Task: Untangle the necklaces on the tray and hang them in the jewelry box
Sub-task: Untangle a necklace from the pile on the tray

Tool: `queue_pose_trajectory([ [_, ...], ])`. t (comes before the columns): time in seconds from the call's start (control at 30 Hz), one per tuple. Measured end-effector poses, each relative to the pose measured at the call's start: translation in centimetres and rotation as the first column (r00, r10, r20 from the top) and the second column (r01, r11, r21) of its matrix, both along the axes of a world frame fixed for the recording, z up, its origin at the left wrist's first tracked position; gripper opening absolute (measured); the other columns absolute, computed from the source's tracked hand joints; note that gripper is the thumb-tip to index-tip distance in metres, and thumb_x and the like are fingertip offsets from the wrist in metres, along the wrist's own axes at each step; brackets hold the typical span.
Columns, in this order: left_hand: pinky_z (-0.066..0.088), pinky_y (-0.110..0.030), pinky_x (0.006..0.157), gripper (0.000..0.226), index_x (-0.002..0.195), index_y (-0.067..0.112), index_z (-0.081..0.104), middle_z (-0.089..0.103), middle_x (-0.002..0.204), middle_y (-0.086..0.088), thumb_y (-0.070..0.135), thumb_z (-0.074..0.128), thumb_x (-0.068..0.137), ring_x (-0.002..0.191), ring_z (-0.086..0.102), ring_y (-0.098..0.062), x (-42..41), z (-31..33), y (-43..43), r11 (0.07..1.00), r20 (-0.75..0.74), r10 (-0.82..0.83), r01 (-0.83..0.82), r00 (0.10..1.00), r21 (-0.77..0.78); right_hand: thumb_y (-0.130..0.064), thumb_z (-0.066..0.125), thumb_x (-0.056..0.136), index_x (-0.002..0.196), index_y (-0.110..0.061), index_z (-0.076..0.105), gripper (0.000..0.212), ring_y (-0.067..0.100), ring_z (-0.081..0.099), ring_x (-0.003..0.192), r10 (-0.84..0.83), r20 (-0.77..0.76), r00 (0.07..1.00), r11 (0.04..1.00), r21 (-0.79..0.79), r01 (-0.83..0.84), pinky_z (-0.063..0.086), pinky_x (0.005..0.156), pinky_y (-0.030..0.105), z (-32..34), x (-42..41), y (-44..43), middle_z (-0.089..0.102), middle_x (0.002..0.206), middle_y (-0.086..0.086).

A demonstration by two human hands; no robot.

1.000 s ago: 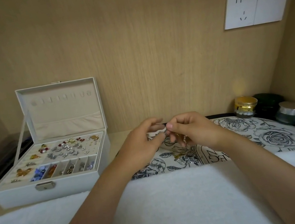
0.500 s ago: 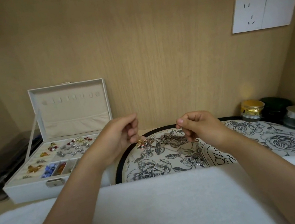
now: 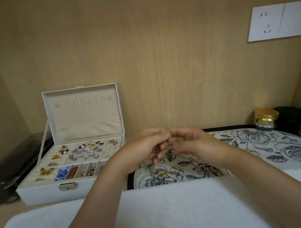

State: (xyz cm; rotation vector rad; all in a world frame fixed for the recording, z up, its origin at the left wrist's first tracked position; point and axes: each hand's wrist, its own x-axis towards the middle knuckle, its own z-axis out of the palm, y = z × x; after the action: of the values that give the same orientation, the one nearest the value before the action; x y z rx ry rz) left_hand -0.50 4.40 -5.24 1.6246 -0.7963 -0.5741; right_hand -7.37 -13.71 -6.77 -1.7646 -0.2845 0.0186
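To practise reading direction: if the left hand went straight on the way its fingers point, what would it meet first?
Probably the right hand: the left hand points across at it, fingertips nearly meeting above the tray. Depth is unclear, so it may pass just beside.

Wood-grain wall panels (image 3: 155, 53); white socket plate (image 3: 279, 21) upper right; warm dim light.

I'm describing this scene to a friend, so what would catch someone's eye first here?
Two hands meet at the centre above the flowered tray, the left hand pinching a gold necklace with the right hand touching it. To the left, the open jewelry box glitters with colourful pieces, its lid upright.
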Motion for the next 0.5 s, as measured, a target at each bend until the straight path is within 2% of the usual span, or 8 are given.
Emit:
queue_pose_trajectory([
  [0.07, 0.037, -0.024, 0.043, 0.024, 0.082, 0.012, 0.064, 0.051, 0.061, 0.000, 0.020, 0.052, 0.101, 0.049, 0.048, -0.016, -0.1, 0.3, -0.1, 0.999, 0.036, 0.020, -0.021, 0.999, 0.030, -0.002, 0.051, 0.100, 0.126, 0.002, 0.059, 0.027, 0.033, 0.069, 0.095, -0.005, -0.013, 1.000, 0.997, 0.071, 0.006, 0.056, 0.091, 0.028, 0.4, 0.3, 0.6, 0.069, 0.105, 0.021],
  [0.13, 0.037, -0.025, 0.043, 0.022, 0.085, 0.008, 0.062, 0.050, 0.058, 0.000, 0.019, 0.053, 0.101, 0.048, 0.048, -0.017, 0.0, 0.5, 0.1, 0.998, 0.053, 0.050, -0.053, 0.997, 0.044, -0.004, 0.052, 0.101, 0.124, 0.004, 0.059, 0.025, 0.027, 0.061, 0.069, -0.058, -0.016, 0.998, 0.997, 0.045, 0.059, 0.056, 0.076, 0.028, 0.5, 0.7, 1.2, 0.062, 0.082, 0.016],
  [0.2, 0.038, -0.027, 0.045, 0.022, 0.081, 0.010, 0.062, 0.049, 0.056, 0.000, 0.020, 0.056, 0.099, 0.048, 0.048, -0.018, 0.3, 0.6, 0.6, 0.995, 0.070, 0.063, -0.068, 0.996, 0.073, -0.005, 0.049, 0.102, 0.120, 0.003, 0.063, 0.024, 0.020, 0.048, 0.058, -0.113, -0.031, 0.993, 0.993, 0.025, 0.114, 0.054, 0.066, 0.027, 0.6, 1.1, 1.7, 0.049, 0.065, 0.006],
  [0.27, 0.040, -0.029, 0.048, 0.029, 0.070, 0.018, 0.064, 0.049, 0.056, 0.000, 0.024, 0.059, 0.098, 0.049, 0.049, -0.018, 0.7, 0.8, 1.4, 0.996, 0.067, 0.047, -0.052, 0.997, 0.078, -0.004, 0.044, 0.104, 0.114, 0.006, 0.066, 0.025, 0.014, 0.038, 0.049, -0.179, -0.048, 0.983, 0.984, 0.016, 0.180, 0.047, 0.054, 0.027, 0.9, 1.7, 2.2, 0.038, 0.057, 0.001],
  [0.33, 0.041, -0.029, 0.050, 0.035, 0.063, 0.023, 0.064, 0.048, 0.058, -0.001, 0.024, 0.059, 0.098, 0.052, 0.050, -0.019, 1.3, 1.1, 2.5, 0.996, 0.062, 0.073, -0.075, 0.995, 0.041, -0.004, 0.043, 0.104, 0.101, 0.002, 0.069, 0.027, 0.010, 0.031, 0.044, -0.226, -0.051, 0.973, 0.974, 0.001, 0.227, 0.033, 0.051, 0.030, 1.5, 2.3, 2.6, 0.034, 0.052, -0.003],
  [0.4, 0.041, -0.028, 0.050, 0.033, 0.066, 0.017, 0.059, 0.048, 0.059, -0.002, 0.022, 0.057, 0.098, 0.052, 0.050, -0.021, 2.0, 1.5, 3.4, 0.991, 0.055, 0.130, -0.129, 0.990, -0.024, -0.006, 0.044, 0.102, 0.089, -0.007, 0.070, 0.029, 0.010, 0.027, 0.045, -0.261, -0.040, 0.964, 0.965, -0.045, 0.260, 0.026, 0.050, 0.027, 2.6, 2.8, 3.1, 0.033, 0.049, -0.007],
  [0.5, 0.034, -0.025, 0.047, 0.027, 0.072, 0.012, 0.055, 0.048, 0.059, -0.002, 0.019, 0.055, 0.098, 0.050, 0.046, -0.019, 3.1, 2.5, 4.7, 0.977, 0.031, 0.194, -0.191, 0.980, -0.099, -0.009, 0.047, 0.097, 0.081, -0.011, 0.069, 0.027, 0.008, 0.026, 0.044, -0.298, -0.004, 0.955, 0.952, -0.080, 0.297, 0.022, 0.044, 0.022, 4.2, 3.8, 3.7, 0.032, 0.053, -0.006],
])
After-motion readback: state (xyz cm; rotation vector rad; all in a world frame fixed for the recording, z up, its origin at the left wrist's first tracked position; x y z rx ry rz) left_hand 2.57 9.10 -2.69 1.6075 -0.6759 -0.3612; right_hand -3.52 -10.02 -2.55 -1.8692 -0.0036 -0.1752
